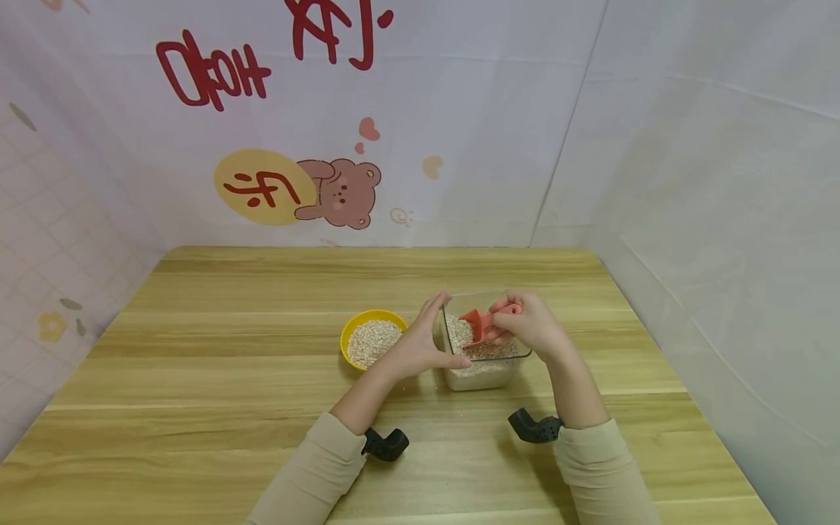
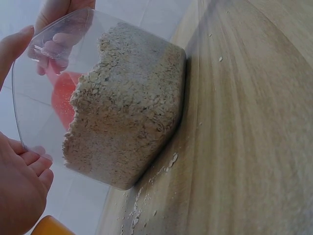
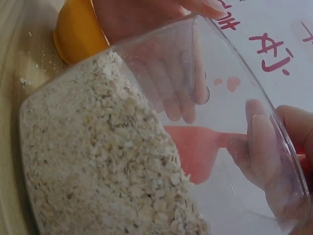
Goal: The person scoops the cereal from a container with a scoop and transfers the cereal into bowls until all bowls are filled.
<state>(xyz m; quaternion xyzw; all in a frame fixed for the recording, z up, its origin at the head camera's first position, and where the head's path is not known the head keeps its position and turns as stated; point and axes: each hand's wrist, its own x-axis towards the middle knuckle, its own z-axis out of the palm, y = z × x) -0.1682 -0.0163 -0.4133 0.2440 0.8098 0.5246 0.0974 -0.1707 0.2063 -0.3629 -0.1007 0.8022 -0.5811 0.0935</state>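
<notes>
A clear rectangular container (image 1: 482,380) partly filled with oats (image 3: 107,156) stands on the table. My left hand (image 1: 420,346) grips its left side, the thumb at the near rim and the fingers toward the far corner. Inside the container my right hand (image 1: 534,324) holds a red scoop (image 1: 474,322) by its handle. In the right wrist view the bowl of the scoop (image 3: 193,154) touches the surface of the oats; whether it carries any is hidden. Left of the container is a yellow bowl (image 1: 344,341) of oats, partly covered by the left hand.
The wooden table (image 1: 216,386) has loose flakes (image 2: 172,161) scattered beside the container. White cloth walls (image 1: 485,146) with printed figures rise behind and at both sides. Black wrist mounts (image 1: 387,445) are strapped to both forearms.
</notes>
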